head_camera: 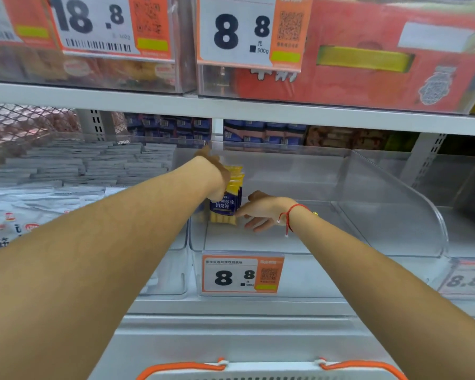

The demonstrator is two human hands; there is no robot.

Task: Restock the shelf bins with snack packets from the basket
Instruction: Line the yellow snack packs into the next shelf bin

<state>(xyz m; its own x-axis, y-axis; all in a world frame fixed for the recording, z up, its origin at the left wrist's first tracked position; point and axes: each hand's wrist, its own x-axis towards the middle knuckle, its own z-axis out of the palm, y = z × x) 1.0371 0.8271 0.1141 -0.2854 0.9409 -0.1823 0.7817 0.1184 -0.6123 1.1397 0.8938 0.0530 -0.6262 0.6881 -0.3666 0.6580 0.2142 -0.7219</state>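
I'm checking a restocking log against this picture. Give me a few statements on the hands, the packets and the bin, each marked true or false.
1. The left hand holds yellow-and-blue snack packets upright in the clear bin. True.
2. The right hand has a firm grip on the packets. False: its fingers are straight, at the packets' side.
3. The bin's price tag reads 18.8. False: 8.8.
4. A red string circles the right wrist. True.

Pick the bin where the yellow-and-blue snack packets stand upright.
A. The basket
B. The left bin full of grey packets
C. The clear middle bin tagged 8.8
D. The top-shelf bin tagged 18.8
C: the snack packets stand on end at the left side of the middle bin, gripped by the left hand, with the right hand beside them.
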